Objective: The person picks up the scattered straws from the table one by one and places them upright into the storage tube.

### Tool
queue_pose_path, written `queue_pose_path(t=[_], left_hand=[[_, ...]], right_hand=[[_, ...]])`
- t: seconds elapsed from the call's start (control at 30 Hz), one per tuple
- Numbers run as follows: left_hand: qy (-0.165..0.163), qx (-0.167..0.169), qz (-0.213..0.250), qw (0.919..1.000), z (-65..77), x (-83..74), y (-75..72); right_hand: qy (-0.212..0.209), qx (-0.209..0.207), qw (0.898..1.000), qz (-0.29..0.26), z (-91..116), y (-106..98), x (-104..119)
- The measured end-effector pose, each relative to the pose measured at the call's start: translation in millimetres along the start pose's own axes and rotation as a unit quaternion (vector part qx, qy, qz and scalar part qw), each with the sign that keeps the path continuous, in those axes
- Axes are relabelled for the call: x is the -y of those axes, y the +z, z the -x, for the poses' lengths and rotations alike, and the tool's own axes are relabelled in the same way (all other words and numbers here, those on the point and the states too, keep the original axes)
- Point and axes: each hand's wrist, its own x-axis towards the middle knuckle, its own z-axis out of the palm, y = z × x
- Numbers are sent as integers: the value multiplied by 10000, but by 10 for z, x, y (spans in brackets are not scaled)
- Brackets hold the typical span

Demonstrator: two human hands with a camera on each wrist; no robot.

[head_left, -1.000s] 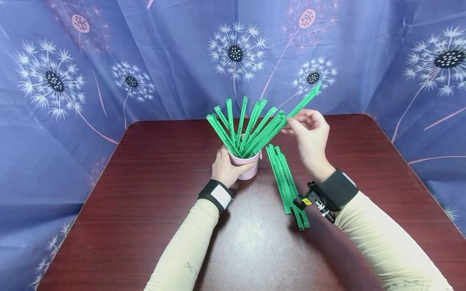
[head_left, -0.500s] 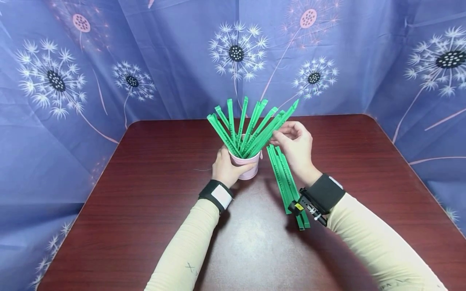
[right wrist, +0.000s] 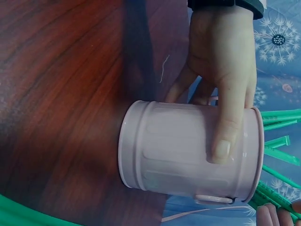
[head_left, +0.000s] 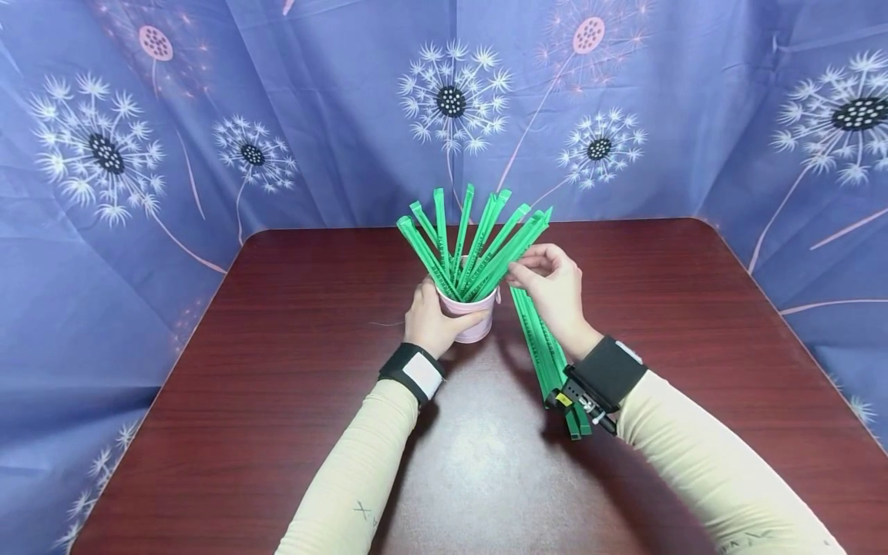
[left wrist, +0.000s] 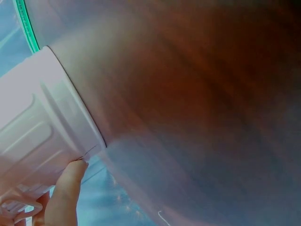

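My left hand (head_left: 430,320) grips a small pink metal bucket (head_left: 473,330) upright on the table, its thumb lying across the front wall just below the rim (right wrist: 225,148). Several long green wrapped straws (head_left: 444,247) with black lettering fan out of the bucket. At the bucket's right side my right hand (head_left: 555,289) pinches another wrapped straw (head_left: 544,221), which leans in along the others with its lower end over the rim. In the right wrist view, my right fingertips (right wrist: 266,216) show at the corner. The straw's lower end is hidden among the rest.
A loose row of green wrapped straws (head_left: 536,343) lies on the dark red wooden table (head_left: 291,401), right of the bucket and partly beneath my right wrist. A blue curtain (head_left: 333,116) with dandelion prints hangs behind the table. A thin thread (head_left: 385,324) lies left of the bucket.
My right hand has moved down and left, sliding the straw it pinches lower into the bucket until its top is about level with the others. The left hand stays on the bucket.
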Motion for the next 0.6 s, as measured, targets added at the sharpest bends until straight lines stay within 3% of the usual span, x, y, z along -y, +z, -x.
queue_pose_path(t=[0.6], left_hand=[[34,-74,-33,10000,-10,23,22]], right_hand=[[9,252,9857,1669,42,60,-63]])
